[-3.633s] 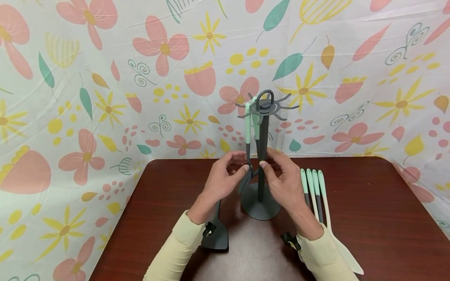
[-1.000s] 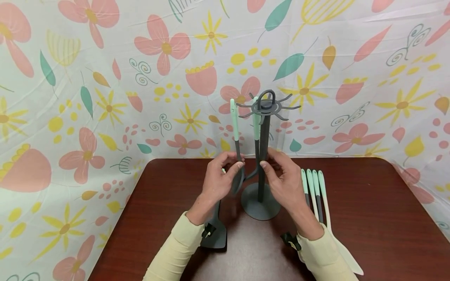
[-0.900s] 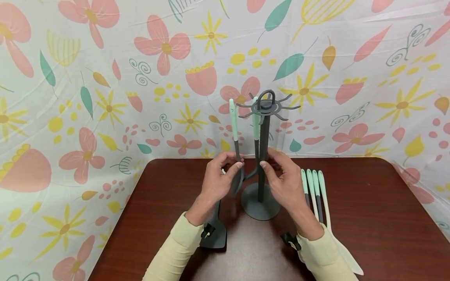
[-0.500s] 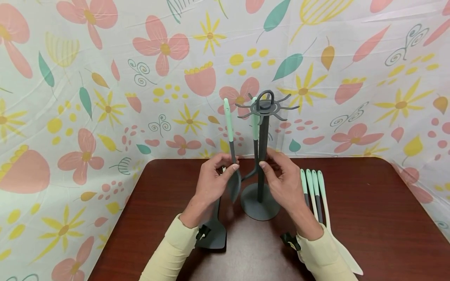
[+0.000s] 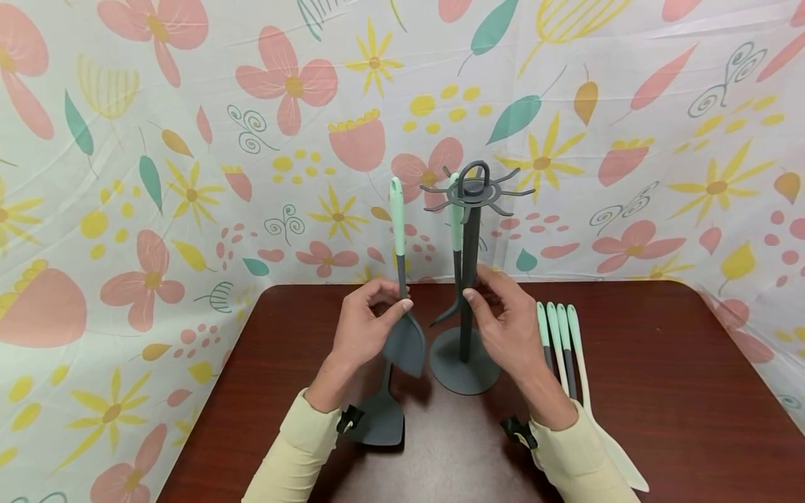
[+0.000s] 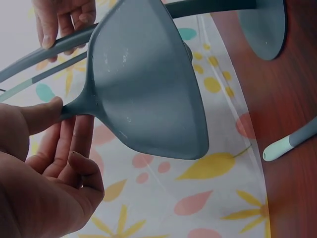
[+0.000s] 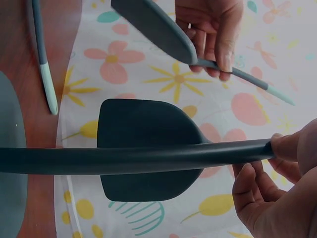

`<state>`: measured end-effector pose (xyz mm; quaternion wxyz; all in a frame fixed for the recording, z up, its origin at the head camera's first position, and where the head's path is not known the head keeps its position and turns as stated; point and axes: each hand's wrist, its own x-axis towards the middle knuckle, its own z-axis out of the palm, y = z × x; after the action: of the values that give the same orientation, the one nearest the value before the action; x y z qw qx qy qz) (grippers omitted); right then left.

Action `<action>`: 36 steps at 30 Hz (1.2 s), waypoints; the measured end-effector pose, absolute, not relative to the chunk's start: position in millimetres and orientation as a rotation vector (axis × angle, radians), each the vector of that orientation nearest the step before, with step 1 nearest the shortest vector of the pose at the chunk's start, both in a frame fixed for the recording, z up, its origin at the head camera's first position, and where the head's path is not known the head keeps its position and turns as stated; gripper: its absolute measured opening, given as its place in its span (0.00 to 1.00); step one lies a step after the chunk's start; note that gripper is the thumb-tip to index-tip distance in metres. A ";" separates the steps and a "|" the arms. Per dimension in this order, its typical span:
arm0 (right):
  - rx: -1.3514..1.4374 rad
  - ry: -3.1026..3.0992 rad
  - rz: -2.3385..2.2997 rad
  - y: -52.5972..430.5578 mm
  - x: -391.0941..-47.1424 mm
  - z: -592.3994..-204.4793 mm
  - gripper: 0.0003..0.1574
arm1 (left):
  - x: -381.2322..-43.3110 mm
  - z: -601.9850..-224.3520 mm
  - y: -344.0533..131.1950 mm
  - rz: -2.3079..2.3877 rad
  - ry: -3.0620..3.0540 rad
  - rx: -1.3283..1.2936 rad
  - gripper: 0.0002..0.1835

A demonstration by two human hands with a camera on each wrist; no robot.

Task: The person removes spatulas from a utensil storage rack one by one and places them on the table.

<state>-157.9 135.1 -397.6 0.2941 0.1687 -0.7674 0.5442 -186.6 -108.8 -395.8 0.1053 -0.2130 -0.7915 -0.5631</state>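
Note:
My left hand [image 5: 367,321] pinches a spatula [image 5: 407,346] by its dark neck, just above the wide grey blade. Its mint handle points upward, left of the rack arms and apart from them. In the left wrist view the broad flat blade [image 6: 143,79] faces the camera, with thumb and fingers at its neck. My right hand [image 5: 506,325] grips the pole of the grey utensil stand [image 5: 467,279] around mid-height. A second spatula [image 5: 455,230] hangs on the stand's left side; in the right wrist view its dark blade [image 7: 148,119] shows behind the pole.
A dark grey turner [image 5: 377,419] lies on the brown table [image 5: 679,363] by my left forearm, its handle partly hidden. Several mint-handled utensils [image 5: 560,335] lie side by side right of the stand, partly under my right forearm. A floral cloth [image 5: 220,140] hangs behind.
The spatula in my left hand has moved left, away from the stand's arms, and its blade has turned to face the head camera. My right hand has stayed on the pole.

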 end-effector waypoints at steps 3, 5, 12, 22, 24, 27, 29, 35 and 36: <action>0.449 -2.040 1.453 134.9 -158.0 -397.5 0.19 | -186.6 -394.6 -112.6 -1.657 -2.342 -0.609 0.06; 0.447 -2.042 1.455 134.5 -157.9 -397.4 0.20 | -186.5 -394.1 -114.4 -1.665 -2.346 -0.602 0.07; 0.451 -2.041 1.466 134.0 -157.3 -397.0 0.20 | -186.7 -397.0 -120.3 -1.692 -2.403 -0.516 0.09; 0.441 -2.047 1.466 134.6 -158.7 -398.2 0.20 | -188.5 -401.5 -135.9 -1.605 -2.546 -0.394 0.06; 0.443 -2.046 1.468 134.7 -158.8 -397.9 0.20 | -188.8 -403.9 -139.5 -1.590 -2.575 -0.360 0.06; 0.442 -2.046 1.470 135.0 -158.7 -398.2 0.20 | -188.2 -408.1 -143.8 -1.567 -2.622 -0.315 0.06; 0.442 -2.047 1.471 135.1 -158.5 -398.6 0.20 | -187.3 -411.0 -145.8 -1.545 -2.664 -0.288 0.06; 0.435 -2.057 1.457 134.9 -157.5 -398.2 0.20 | -185.7 -417.3 -149.1 -1.490 -2.743 -0.244 0.06; 0.434 -2.058 1.455 134.9 -157.4 -397.8 0.20 | -185.6 -418.0 -149.4 -1.483 -2.747 -0.243 0.07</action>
<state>-157.4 134.9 -397.8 0.2880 0.1624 -0.7706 0.5448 -185.6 -149.4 -418.0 0.0052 -0.0775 -0.8772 -0.4737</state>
